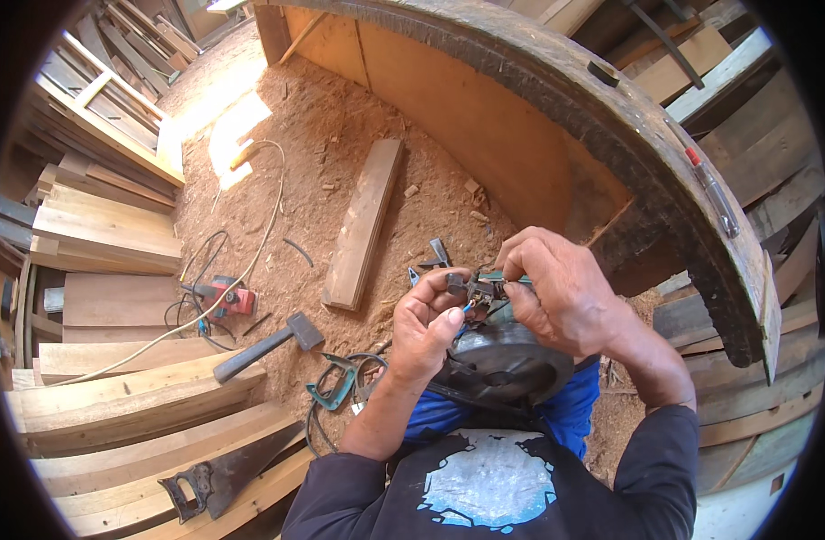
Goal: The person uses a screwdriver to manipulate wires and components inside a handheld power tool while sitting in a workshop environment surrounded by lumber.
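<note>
Black shirt [489, 477] nearest, the left hand [424, 328] pinches a blue wire [468, 308], the right hand [561, 292] a green piece [493, 277].

Head view: one fisheye, worn on the person's head, faced steeply down, picture upright. Shirt [489, 477] filled the lower centre, near; left hand [426, 326] at centre and right hand [563, 292] just right of it also stood close; sawdust-strewn floor [295, 202] lay farther off, upper left. Field circular; straight edges bowed.
</note>
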`<state>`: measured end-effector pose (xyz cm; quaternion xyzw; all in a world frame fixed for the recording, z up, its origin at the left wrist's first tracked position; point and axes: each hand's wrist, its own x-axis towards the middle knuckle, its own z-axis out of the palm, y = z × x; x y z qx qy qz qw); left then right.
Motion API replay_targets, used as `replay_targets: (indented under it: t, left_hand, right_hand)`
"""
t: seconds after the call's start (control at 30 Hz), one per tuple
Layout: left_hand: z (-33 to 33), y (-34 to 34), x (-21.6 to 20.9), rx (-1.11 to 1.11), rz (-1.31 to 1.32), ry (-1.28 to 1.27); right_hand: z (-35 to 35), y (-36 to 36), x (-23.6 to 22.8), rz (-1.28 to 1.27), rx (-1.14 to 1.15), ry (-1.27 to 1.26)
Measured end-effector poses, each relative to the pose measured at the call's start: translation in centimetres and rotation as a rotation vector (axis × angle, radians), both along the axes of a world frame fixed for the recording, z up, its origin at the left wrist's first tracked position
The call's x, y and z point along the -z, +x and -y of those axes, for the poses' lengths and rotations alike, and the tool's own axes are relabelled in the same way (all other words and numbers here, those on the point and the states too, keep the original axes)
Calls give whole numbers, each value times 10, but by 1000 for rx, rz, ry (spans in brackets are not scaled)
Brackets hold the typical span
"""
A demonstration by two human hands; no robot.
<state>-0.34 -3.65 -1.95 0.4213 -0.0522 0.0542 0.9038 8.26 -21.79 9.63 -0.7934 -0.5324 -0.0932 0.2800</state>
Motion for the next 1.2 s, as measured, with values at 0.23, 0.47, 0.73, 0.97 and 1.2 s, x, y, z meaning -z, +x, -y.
replay_targets:
  t: [0.23, 0.47, 0.73, 0.97, 1.2]
  left_hand:
    - [9, -3, -15, -81, 12, -27]
    - [6, -4, -5, -129, 34, 74]
    - [5, -6, -3, -134, 34, 97]
    - [5, -4, -4, -77, 42, 30]
    - [-1, -3, 10, -47, 145, 25]
  right_hand:
    - [-7, -19, 30, -54, 32, 191]
    - [-12, -21, 43, 7, -12, 267]
    - [-12, -22, 46, 34, -38, 298]
    - [-14, -25, 48, 67, -5, 253]
    - [-14, -27, 48, 46, -7, 294]
